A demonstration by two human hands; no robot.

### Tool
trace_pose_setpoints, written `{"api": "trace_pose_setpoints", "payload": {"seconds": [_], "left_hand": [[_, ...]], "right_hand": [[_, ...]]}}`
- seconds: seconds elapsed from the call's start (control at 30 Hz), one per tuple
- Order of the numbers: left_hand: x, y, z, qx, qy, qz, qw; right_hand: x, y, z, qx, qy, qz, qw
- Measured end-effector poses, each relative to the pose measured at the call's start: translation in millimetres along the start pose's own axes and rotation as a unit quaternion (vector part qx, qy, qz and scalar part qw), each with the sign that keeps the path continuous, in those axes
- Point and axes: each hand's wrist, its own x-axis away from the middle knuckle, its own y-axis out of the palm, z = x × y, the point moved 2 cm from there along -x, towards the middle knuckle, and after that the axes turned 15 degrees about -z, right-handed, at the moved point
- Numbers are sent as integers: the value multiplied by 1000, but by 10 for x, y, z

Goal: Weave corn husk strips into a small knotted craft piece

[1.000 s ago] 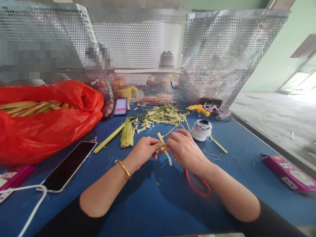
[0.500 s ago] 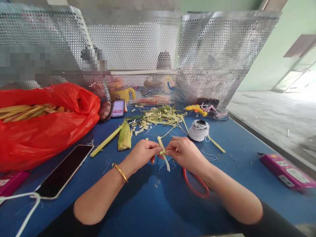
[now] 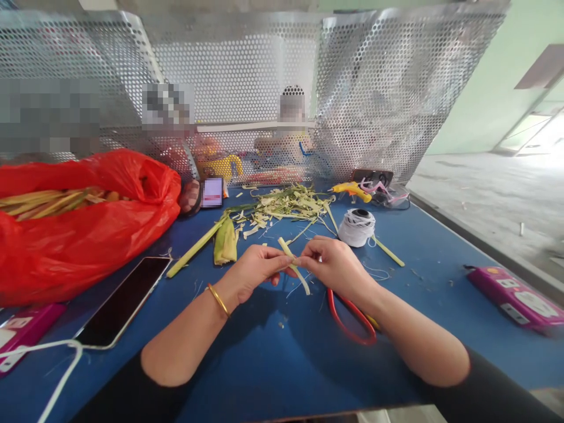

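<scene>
Over the blue table, both hands meet in front of me at a narrow pale green plant strip [image 3: 304, 284]. My left hand [image 3: 258, 267] pinches it between thumb and fingers from the left. From the right, the fingertips of my right hand [image 3: 332, 258] are closed at the same spot, partly hiding the middle of the strip. One end of the strip sticks up beyond the fingers, the other slants down toward me. Below my right wrist lies a red looped handle [image 3: 363, 341]; the rest of that tool is hidden by the arm.
Beyond the hands lie a heap of plant shavings [image 3: 291, 202], a cut stalk [image 3: 225, 244] and a white thread spool [image 3: 356, 228]. A red plastic bag [image 3: 88, 252] and a phone [image 3: 123, 302] are left. A yellow glue gun [image 3: 352, 190] and purple box [image 3: 515, 296] sit right.
The strip, still between both hands, has turned slightly, and my fingers have shifted along its middle. The whole view has moved a little.
</scene>
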Motion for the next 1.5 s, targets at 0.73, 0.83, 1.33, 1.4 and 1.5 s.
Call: {"api": "trace_pose_setpoints", "payload": {"seconds": [0.73, 0.83, 1.33, 1.4, 1.5], "left_hand": [[27, 73, 36, -7, 26, -1, 1000], [36, 63, 38, -32, 18, -27, 999], [-7, 198, -63, 310, 14, -26, 950], [-13, 266, -80, 344, 30, -18, 938], [-21, 337, -103, 379, 55, 17, 924]], "right_hand": [[6, 35, -25, -129, -107, 16, 986], [-32, 94, 27, -257, -61, -54, 963], [22, 129, 4, -143, -88, 161, 973], [25, 141, 11, -120, -88, 185, 971], [33, 152, 15, -67, -82, 204, 973]]}}
